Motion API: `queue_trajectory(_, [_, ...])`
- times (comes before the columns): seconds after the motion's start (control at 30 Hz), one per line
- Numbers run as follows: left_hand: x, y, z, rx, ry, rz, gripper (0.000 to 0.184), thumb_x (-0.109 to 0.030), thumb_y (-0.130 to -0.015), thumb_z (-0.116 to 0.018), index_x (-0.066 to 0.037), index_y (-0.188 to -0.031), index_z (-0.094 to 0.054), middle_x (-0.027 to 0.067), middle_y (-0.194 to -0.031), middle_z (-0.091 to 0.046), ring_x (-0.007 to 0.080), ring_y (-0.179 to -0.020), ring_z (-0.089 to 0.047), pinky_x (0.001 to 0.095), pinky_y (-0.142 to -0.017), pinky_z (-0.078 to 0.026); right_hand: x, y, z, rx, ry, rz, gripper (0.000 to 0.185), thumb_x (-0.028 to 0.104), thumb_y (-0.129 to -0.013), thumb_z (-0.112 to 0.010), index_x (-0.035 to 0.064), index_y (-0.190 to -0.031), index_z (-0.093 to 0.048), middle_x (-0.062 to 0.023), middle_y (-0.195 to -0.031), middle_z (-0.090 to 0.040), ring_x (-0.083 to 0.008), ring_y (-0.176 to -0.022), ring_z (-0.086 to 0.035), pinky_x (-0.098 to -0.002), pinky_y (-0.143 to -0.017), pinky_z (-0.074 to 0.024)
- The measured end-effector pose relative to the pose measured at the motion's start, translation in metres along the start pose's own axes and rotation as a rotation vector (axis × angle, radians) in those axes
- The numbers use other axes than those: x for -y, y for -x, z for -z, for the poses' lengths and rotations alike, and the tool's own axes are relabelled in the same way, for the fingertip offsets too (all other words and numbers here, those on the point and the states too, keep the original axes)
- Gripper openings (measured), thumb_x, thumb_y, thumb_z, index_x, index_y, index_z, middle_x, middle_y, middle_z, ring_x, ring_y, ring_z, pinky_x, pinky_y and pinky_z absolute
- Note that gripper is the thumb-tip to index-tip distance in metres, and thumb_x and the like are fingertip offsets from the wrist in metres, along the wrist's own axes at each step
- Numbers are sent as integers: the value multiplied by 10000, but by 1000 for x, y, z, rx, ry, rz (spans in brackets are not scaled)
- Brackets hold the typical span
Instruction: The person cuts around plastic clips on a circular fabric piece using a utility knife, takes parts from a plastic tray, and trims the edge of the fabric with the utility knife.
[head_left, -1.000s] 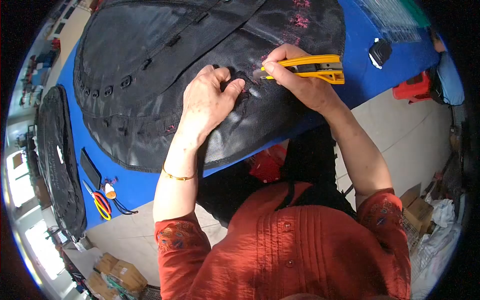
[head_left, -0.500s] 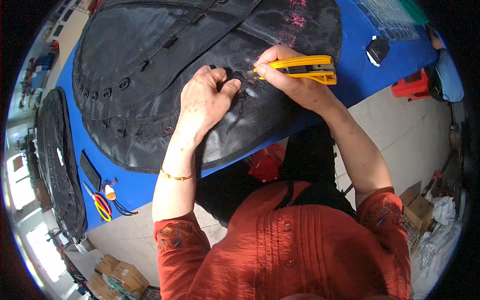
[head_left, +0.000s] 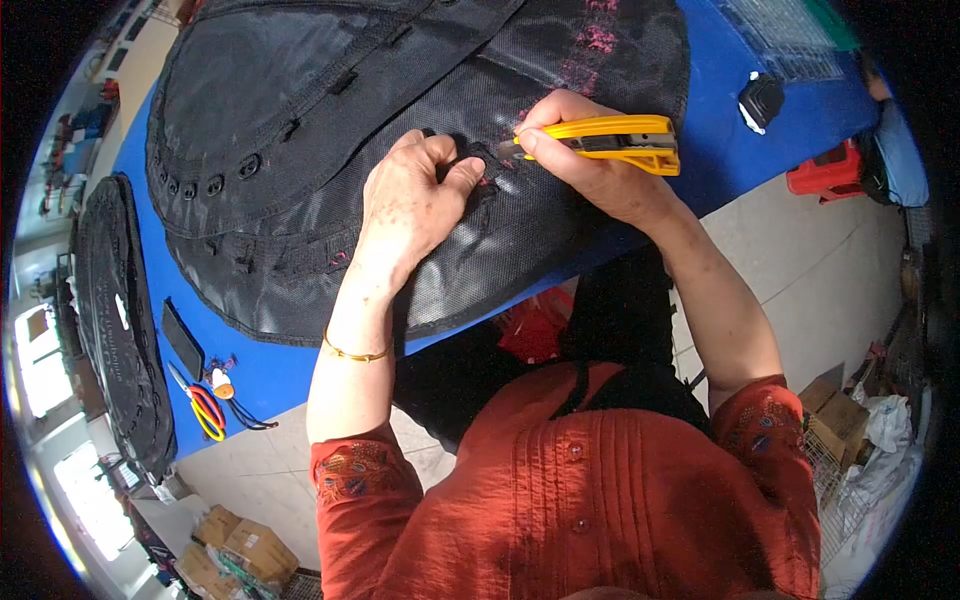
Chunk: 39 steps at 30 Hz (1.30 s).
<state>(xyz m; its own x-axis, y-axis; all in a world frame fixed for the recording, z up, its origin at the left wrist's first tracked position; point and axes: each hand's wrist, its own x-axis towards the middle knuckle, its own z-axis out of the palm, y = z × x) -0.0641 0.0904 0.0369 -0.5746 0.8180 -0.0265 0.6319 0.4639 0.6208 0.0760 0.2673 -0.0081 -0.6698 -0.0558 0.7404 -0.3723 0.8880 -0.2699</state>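
Note:
A large black mesh fabric piece (head_left: 500, 240) with a strap, eyelets and patches of pink thread lies over the blue table. My left hand (head_left: 415, 195) is closed on a gathered bit of this fabric, thumb and fingers pinching it. In my right hand (head_left: 585, 160) is a yellow utility knife (head_left: 625, 140), held like a pen between thumb and fingers. Its blade points left and meets the fabric close beside my left thumb; whether the tip touches threads is too small to tell.
On the blue table (head_left: 265, 385) at left are a dark phone (head_left: 183, 338), scissors (head_left: 205, 408) with red and yellow handles and a small wooden-ended item (head_left: 221, 384). Another black fabric piece (head_left: 120, 320) lies farther left. A black-and-white object (head_left: 760, 102) sits at right.
The knife and my right hand have shifted slightly left since the earliest frame, with the blade nearer my left thumb. My left hand keeps its pinch on the fabric.

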Motion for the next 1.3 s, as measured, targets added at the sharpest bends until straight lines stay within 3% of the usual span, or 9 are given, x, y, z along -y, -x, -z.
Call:
queue_trajectory(0.33, [-1,-1,0,0,-8,6,273,-266,-860,-751,-7,-827,-670,134,-813,-595,316,-774,-638,422,-728,-493,2,4,4,28,-85,-63,191,43,-878,-676,116,-1034,-594,-74,-901,-560,-261,-838,-603,-357,-711,-523])
queue_trajectory(0.4, [-1,-1,1,4,-4,12,274,-267,-860,-750,-6,-828,-670,136,-815,-594,319,-779,-639,423,-730,-493,1,5,7,97,-47,-59,177,68,-962,-615,125,-1129,-606,-51,-984,-585,-199,-903,-623,-293,-803,-509])
queue_trajectory(0.43, [-1,-1,1,9,0,19,276,-267,-861,-749,-5,-829,-669,139,-816,-593,322,-783,-641,424,-733,-493,3,5,6,97,-47,-59,177,68,-962,-615,125,-1129,-606,-51,-984,-585,-199,-903,-623,-293,-803,-509])
queue_trajectory(0.5, [0,-1,0,10,1,16,276,-266,-861,-748,-4,-832,-668,143,-821,-595,325,-789,-641,424,-738,-493,10,1,6,82,-264,-348,194,49,-874,-678,111,-1042,-602,-82,-941,-570,-263,-884,-605,-362,-748,-522])
queue_trajectory(0.73, [2,0,0,-1,10,5,272,-261,-863,-746,-1,-848,-669,156,-857,-616,332,-822,-647,419,-766,-493,9,-4,4,7,-245,-271,126,68,-899,-652,76,-1013,-599,-74,-961,-593,-267,-920,-611,-352,-806,-514])
queue_trajectory(0.8, [5,0,-4,-26,18,-18,287,-257,-864,-761,0,-822,-638,131,-809,-584,282,-770,-599,388,-729,-469,12,-7,6,50,-342,-434,102,86,-918,-641,56,-1007,-600,-75,-967,-603,-252,-935,-621,-346,-822,-513])
queue_trajectory(0.83, [6,0,-5,-54,26,-37,312,-252,-866,-777,0,-797,-607,105,-762,-552,233,-719,-551,357,-692,-445,12,-7,6,49,-340,-435,102,86,-918,-641,56,-1007,-600,-75,-967,-603,-252,-935,-621,-346,-822,-513])
queue_trajectory(1.23, [5,0,-4,-38,29,-21,330,-255,-863,-780,7,-789,-593,102,-767,-549,225,-719,-545,349,-689,-440,9,-5,2,56,-207,-314,95,57,-899,-660,46,-970,-598,-80,-930,-597,-256,-892,-630,-348,-792,-522])
queue_trajectory(1.3, [1,-1,-1,-17,17,-1,294,-257,-859,-766,1,-812,-633,125,-807,-582,274,-759,-596,383,-718,-467,4,-2,-1,17,-104,-130,97,57,-898,-663,50,-965,-593,-84,-921,-592,-256,-886,-627,-351,-772,-524])
